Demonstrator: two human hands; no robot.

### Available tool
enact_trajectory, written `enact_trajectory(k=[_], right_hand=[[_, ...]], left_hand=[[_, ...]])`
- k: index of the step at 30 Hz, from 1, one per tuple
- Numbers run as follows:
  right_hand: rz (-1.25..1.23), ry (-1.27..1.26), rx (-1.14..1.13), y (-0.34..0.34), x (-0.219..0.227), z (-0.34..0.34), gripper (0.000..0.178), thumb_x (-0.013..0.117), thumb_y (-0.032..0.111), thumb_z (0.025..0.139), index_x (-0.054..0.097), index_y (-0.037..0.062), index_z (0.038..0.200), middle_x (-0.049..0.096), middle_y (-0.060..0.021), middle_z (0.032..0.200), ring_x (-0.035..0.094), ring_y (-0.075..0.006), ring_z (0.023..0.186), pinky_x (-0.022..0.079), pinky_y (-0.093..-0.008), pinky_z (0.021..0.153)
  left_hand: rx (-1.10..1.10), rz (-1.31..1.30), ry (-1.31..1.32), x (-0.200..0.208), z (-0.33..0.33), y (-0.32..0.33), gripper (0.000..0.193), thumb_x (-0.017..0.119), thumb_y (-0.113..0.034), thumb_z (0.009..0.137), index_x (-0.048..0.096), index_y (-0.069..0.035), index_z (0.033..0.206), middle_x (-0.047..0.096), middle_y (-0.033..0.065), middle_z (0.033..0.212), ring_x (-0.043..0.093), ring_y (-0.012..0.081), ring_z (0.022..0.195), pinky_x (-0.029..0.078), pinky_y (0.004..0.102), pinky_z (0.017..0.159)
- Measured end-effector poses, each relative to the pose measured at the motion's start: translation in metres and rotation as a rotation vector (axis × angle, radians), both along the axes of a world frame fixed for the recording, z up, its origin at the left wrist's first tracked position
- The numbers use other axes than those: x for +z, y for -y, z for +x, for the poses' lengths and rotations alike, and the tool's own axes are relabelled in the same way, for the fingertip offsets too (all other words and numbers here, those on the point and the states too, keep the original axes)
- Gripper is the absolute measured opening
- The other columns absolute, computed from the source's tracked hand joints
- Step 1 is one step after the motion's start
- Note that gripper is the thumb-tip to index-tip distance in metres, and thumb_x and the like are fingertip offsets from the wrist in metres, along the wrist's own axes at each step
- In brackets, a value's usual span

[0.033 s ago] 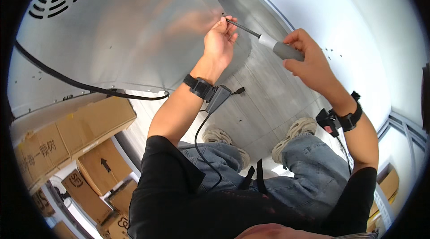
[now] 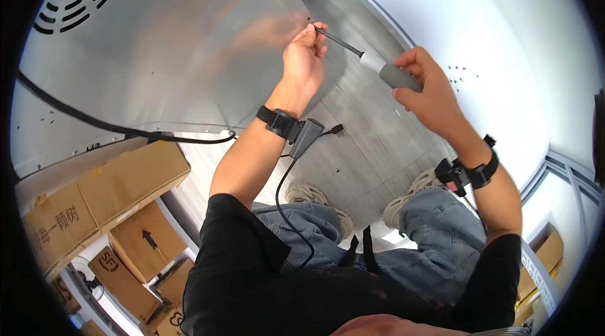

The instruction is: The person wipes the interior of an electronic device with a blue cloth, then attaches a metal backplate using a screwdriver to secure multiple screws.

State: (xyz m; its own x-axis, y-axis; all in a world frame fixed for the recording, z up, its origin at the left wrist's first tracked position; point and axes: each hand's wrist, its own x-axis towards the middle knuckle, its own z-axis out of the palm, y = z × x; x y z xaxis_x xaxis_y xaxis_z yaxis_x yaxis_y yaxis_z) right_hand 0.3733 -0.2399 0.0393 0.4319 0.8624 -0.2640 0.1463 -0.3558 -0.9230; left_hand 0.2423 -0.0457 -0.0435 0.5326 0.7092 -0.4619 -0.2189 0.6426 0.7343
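Note:
My right hand [image 2: 432, 93] is closed round the grey handle of a screwdriver [image 2: 398, 76]. A white collar sits ahead of the handle, and the dark shaft slants up to the left. At the shaft's tip, my left hand [image 2: 304, 58] pinches with thumb and fingertips. Whether a screw is held there too is hidden. These fingers are right beside the edge of a large silvery metal panel [image 2: 189, 65], just below a small dark hole in it. The panel has slotted vent openings at its upper left.
A thick black cable [image 2: 126, 128] runs along the panel's lower part. Cardboard boxes [image 2: 120, 191] are stacked at the lower left. Several small dark bits [image 2: 459, 76] dot the white surface at right. Sensor straps with cords [image 2: 305, 137] are on both wrists. Grey floor [image 2: 359, 140] lies below.
The view has shifted slightly. My right hand and the screwdriver sit a little further left and lower in the picture, with the tip still at my left fingers.

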Motion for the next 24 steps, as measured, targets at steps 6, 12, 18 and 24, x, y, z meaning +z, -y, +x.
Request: enact_trajectory(k=[6,12,18,24], right_hand=[[0.142,-0.294,-0.225,-0.002,-0.040,-0.045,0.032,0.062,0.002,0.073,0.048,0.0036,0.102,0.059,-0.0067,0.084,0.055,-0.0116,0.076,0.043,-0.0267,0.069],[0.221,-0.369,-0.394,-0.012,-0.061,-0.080,0.033,0.062,-0.002,0.072,0.049,0.0019,0.102,0.059,-0.0075,0.087,0.055,-0.0112,0.075,0.043,-0.0256,0.066],[0.302,-0.372,-0.457,-0.019,-0.077,-0.093,0.033,0.063,-0.002,0.073,0.051,0.0014,0.104,0.060,-0.0071,0.089,0.055,-0.0105,0.076,0.043,-0.0251,0.066],[0.359,-0.331,-0.450,-0.022,-0.086,-0.089,0.032,0.063,-0.001,0.074,0.052,0.0008,0.104,0.061,-0.0064,0.091,0.056,-0.0107,0.078,0.044,-0.0249,0.068]], left_hand=[[-0.042,0.071,0.034,-0.014,0.000,-0.018,0.018,0.047,-0.019,0.096,0.059,-0.007,0.099,0.060,0.0030,0.104,0.052,0.0145,0.096,0.037,0.0273,0.081],[-0.054,0.106,-0.013,-0.016,-0.002,-0.026,0.020,0.047,-0.021,0.096,0.060,-0.008,0.102,0.061,0.0024,0.103,0.053,0.0140,0.099,0.034,0.0275,0.080],[-0.015,0.101,-0.068,-0.011,0.005,-0.026,0.023,0.045,-0.021,0.097,0.060,-0.007,0.107,0.063,0.0018,0.104,0.053,0.0136,0.098,0.032,0.0274,0.080],[-0.020,0.111,-0.068,-0.010,0.006,-0.025,0.024,0.044,-0.021,0.097,0.060,-0.007,0.109,0.063,0.0011,0.105,0.053,0.0133,0.099,0.032,0.0283,0.081]])
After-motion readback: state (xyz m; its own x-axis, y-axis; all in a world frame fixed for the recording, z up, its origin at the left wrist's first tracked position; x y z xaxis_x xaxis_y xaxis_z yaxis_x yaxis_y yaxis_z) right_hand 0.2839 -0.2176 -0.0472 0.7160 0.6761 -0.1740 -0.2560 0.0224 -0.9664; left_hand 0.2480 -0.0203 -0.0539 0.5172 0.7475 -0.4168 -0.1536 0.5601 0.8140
